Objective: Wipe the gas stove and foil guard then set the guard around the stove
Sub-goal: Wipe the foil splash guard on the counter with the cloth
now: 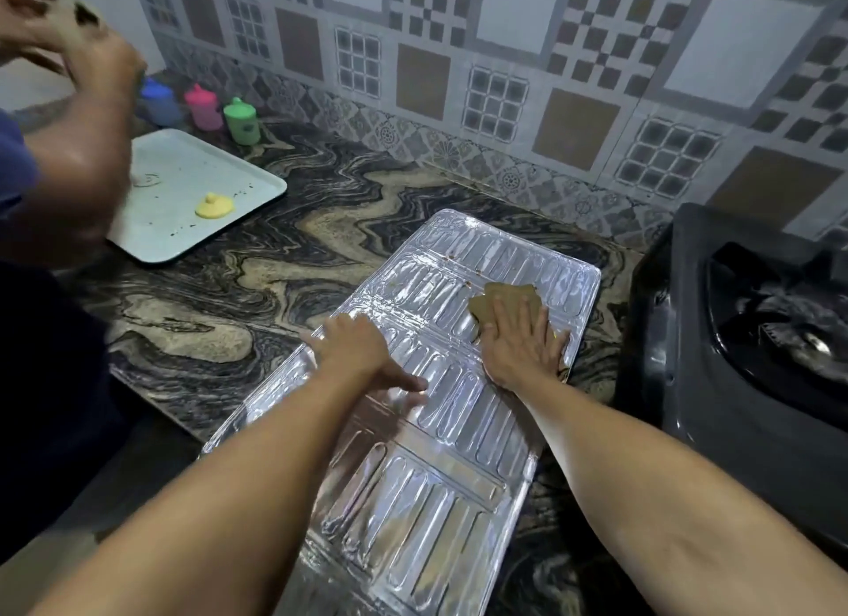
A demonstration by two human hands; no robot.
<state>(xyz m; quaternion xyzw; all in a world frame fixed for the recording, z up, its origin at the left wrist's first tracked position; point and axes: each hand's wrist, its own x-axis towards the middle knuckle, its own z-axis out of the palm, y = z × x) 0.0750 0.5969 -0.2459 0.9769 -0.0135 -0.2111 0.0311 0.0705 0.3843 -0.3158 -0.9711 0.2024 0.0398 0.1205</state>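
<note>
- Head view: foil guard [413,386] lies flat on the counter, just left of the gas stove [743,340].
- Right hand [523,345], fingers spread, presses a brown cloth [504,299] on the guard's far end; left hand [353,345], fingers splayed, steadies it.
- Specks near the guard's far edge suggest wiping is unfinished; standing it around the stove remains.

Head-worn wide-angle view, steeply downward, close over countertop [284,266], edges seemingly blurred
</note>
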